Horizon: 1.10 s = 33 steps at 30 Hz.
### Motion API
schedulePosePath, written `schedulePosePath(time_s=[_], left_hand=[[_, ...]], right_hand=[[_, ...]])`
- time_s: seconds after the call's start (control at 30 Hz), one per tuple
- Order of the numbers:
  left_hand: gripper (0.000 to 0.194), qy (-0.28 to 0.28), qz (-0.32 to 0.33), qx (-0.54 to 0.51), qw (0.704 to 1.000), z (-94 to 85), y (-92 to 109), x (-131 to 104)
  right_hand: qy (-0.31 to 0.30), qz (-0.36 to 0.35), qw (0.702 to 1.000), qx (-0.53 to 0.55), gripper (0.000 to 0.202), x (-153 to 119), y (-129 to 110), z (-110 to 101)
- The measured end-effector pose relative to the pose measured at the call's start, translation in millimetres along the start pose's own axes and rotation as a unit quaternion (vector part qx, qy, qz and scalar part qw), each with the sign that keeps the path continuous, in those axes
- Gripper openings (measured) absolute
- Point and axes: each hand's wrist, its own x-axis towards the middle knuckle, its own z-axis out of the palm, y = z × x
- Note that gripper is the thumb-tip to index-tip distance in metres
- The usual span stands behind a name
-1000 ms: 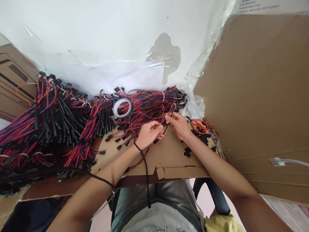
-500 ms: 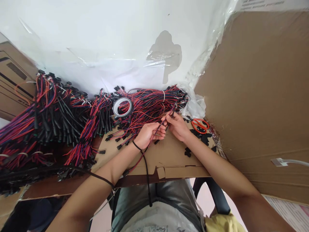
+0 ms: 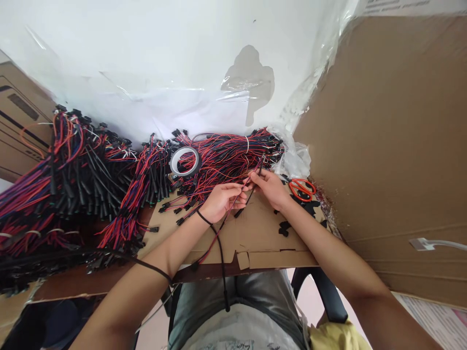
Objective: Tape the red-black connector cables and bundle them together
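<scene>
We pinch thin red/blk wires [image 3: 229, 210] w/ our L hand [image 3: 222, 201] & R hand [image 3: 270, 190], fingers nearly closed; tape roll [image 3: 198, 167] by wire bundle [image 3: 224, 150], scissors [image 3: 302, 190] nr R wrist.

The held wires [image 3: 228, 211] are red and dark. The piled wires [image 3: 219, 156] mix red, blue and black, with white ties [image 3: 247, 144] and black connectors [image 3: 180, 221]. The tape [image 3: 199, 163] is black around a white core [image 3: 173, 162]; the scissors' handles [image 3: 311, 191] are orange, the scraps [image 3: 283, 229] black. Plain brown cardboard [image 3: 266, 238], a grey patch [image 3: 248, 73] on the white wall [image 3: 146, 39], a yellow cloth [image 3: 337, 336], and a pale shirt [image 3: 233, 325] printed darkly.
</scene>
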Motion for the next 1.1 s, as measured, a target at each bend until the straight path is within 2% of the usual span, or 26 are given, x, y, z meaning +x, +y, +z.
schedulePosePath(time_s=[0.07, 0.13, 0.17, 0.2, 0.37, 0.5, 0.63, 0.9, 1.0, 1.1], left_hand=[[0.017, 0.024, 0.03, 0.007, 0.999, -0.1, -1, 0], [0.023, 0.055, 0.078, 0.021, 0.995, 1.0, -4, 1], [0.027, 0.069, 0.104, 0.028, 0.992, 1.9, -5, 1], [0.031, 0.08, 0.129, 0.036, 0.988, 2.8, -7, 1], [0.039, 0.112, 0.203, 0.089, 0.969, 5.4, -12, 1], [0.033, 0.119, 0.23, 0.122, 0.958, 5.7, -15, 1], [0.031, 0.122, 0.236, 0.12, 0.957, 6.3, -16, 2], [0.031, 0.105, 0.217, 0.085, 0.967, 10.0, -14, -1], [0.033, 0.091, 0.212, 0.077, 0.97, 13.5, -14, -2], [0.039, 0.094, 0.217, 0.074, 0.969, 17.0, -14, -5]], right_hand=[[0.047, -0.029, 0.98, -0.193, 0.032, 1, -4, -9], [0.109, -0.071, 0.925, -0.357, 0.032, 0, -8, -15], [0.127, -0.092, 0.903, -0.401, 0.034, -1, -11, -17], [0.13, -0.11, 0.894, -0.415, 0.036, -3, -12, -17], [0.025, -0.161, 0.944, -0.288, 0.036, -12, -14, 1], [0.039, -0.156, 0.962, -0.219, 0.024, -16, -10, 14], [0.043, -0.142, 0.974, -0.17, 0.018, -15, -6, 15], [0.012, -0.174, 0.968, -0.183, 0.023, -15, -8, 13], [0.039, -0.191, 0.957, -0.215, 0.023, -19, -11, 16], [0.093, -0.213, 0.94, -0.25, 0.022, -21, -12, 19]])
